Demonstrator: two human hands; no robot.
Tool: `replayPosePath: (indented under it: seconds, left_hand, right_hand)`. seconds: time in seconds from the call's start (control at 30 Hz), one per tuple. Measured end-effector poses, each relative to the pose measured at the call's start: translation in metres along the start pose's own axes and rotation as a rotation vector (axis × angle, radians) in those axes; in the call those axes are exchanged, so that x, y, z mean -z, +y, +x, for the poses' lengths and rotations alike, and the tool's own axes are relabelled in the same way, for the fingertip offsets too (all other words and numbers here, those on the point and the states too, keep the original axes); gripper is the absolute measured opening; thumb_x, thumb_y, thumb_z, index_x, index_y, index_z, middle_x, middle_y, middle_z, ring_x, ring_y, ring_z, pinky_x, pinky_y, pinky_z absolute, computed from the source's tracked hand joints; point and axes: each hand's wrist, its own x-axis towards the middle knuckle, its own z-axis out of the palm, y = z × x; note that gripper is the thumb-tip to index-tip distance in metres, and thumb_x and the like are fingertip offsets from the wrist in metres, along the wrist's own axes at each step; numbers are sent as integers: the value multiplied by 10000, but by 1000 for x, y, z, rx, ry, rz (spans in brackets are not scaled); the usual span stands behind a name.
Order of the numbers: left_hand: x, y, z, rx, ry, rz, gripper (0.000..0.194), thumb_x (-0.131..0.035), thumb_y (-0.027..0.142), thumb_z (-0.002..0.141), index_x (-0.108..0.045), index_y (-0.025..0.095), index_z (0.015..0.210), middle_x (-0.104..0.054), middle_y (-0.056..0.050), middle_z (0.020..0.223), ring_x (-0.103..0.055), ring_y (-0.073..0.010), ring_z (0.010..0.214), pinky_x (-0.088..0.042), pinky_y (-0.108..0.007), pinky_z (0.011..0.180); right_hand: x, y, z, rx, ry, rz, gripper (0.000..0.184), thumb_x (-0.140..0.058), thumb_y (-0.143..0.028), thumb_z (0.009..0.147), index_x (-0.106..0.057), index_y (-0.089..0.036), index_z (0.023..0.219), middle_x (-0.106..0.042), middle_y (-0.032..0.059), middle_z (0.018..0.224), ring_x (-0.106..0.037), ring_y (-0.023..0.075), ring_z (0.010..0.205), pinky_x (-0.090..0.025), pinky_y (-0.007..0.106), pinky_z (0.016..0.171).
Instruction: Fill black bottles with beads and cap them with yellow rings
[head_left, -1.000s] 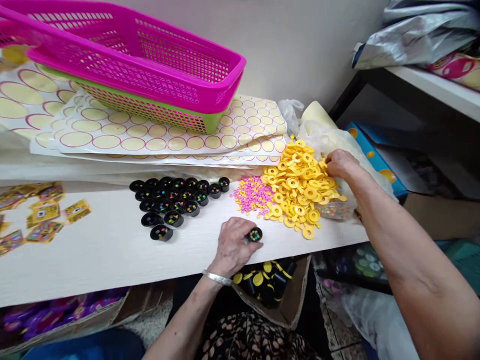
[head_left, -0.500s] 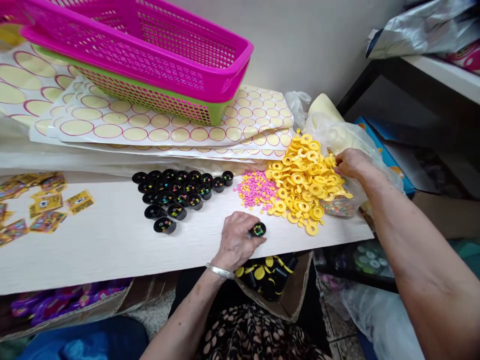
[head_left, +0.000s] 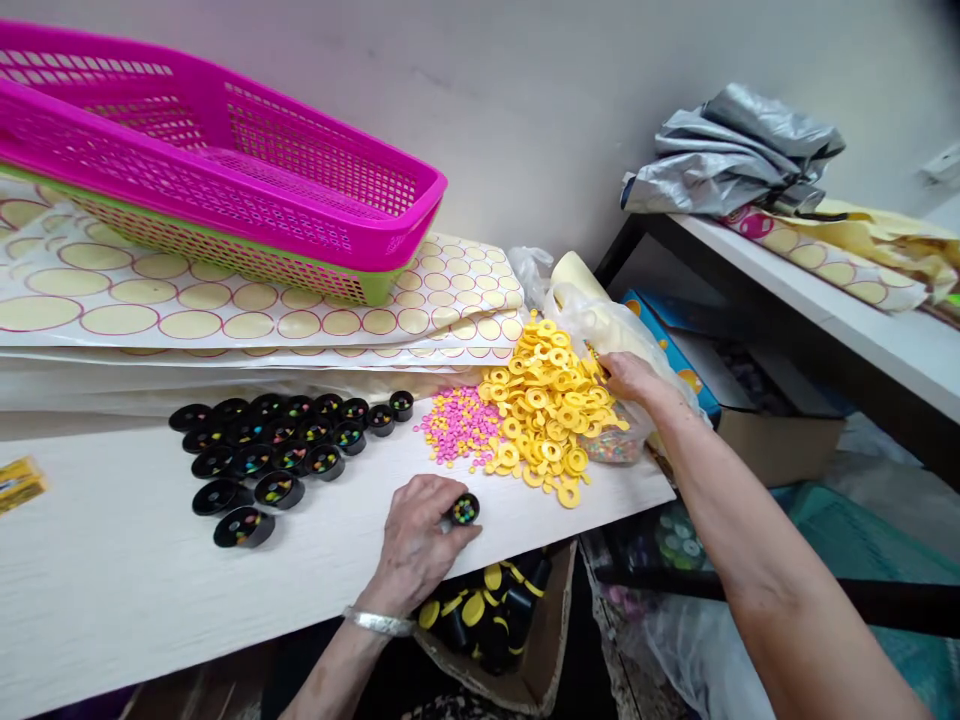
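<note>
Yellow rings (head_left: 546, 405) border the outstretched right hand (head_left: 630, 378) (seemingly curled).

Yellow rings (head_left: 551, 400), black cups (head_left: 289, 457), magenta basket (head_left: 247, 207) (latticed)

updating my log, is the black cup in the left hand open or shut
Open: the black cup in the left hand has no lid over its top, and small colored pieces show inside.

At upper left, a magenta basket (head_left: 225, 195) is resting on a green basket (head_left: 247, 259); silver sheeting (head_left: 712, 170) is lying upper right.
</note>
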Motion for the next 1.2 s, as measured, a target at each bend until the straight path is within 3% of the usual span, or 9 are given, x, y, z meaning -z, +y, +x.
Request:
replayPosePath:
  seconds: [0.1,0.17,0.27,0.3,0.43,0.6,0.83,1.0,1.2]
  left_hand:
    - [2,4,0,18,-18,-7,274,-732,256,618,-619,230,866,-656,4,846,-537,-216,890,-365,-364,783]
    - [3,7,0,32,-32,-15,275,-746,250,602,-623,227,848,-657,8,839,-536,-211,887,-362,-361,788]
    - [3,9,-1,45,-41,-24,270,-757,264,595,-631,228,831,-658,13,833,-533,-202,878,-356,-354,790]
    - [3,9,-1,44,-43,-23,267,-758,272,596,-633,229,828,-658,15,832,-531,-199,874,-353,-351,787]
    - [0,9,-3,39,-48,-6,264,-755,299,602,-642,228,829,-655,17,828,-525,-192,865,-344,-340,773]
    - [0,10,-4,21,-24,-14,248,-698,321,675,-643,249,906,-657,19,850,-526,-183,871,-345,-329,773]
    - [2,10,-5,9,-24,-36,237,-683,354,692,-638,237,893,-653,10,849,-522,-183,870,-351,-329,772]
    - [2,8,-3,28,-46,-9,239,-736,286,623,-623,232,826,-648,17,829,-520,-198,873,-344,-346,771]
    - [1,5,-1,37,-41,-17,309,-757,258,586,-623,239,864,-654,10,857,-526,-216,897,-349,-368,789]
  right_hand:
    - [3,3,-4,-46,71,33,264,-597,-292,702,-634,-176,937,-645,130,958,-582,251,906,-383,276,667]
    - [3,-1,-12,-114,277,176,235,-559,-272,743,-628,-165,941,-642,132,950,-581,253,908,-402,299,693]
    - [-2,-36,-42,-92,681,685,178,-540,-229,768,-617,-167,916,-643,80,869,-593,204,819,-435,309,703]
    - [-5,-56,-58,-20,716,908,176,-566,-237,761,-608,-176,920,-641,56,842,-596,185,777,-449,301,683]
    - [-18,-147,-133,319,427,1398,91,-640,-211,731,-622,-212,821,-634,1,770,-587,149,705,-479,295,671]
    - [-31,-201,-172,481,417,1258,132,-571,-126,775,-641,-223,833,-611,7,745,-552,150,720,-453,303,679]
    - [-38,-199,-167,509,374,1215,172,-581,-122,771,-641,-230,890,-628,10,779,-556,154,738,-458,308,693]
    - [-36,-181,-156,334,442,1330,120,-589,-191,789,-637,-221,894,-642,22,826,-593,160,780,-478,310,723]
    - [-27,-138,-118,116,807,1012,102,-538,-206,787,-617,-187,849,-606,54,873,-565,188,848,-455,341,778]
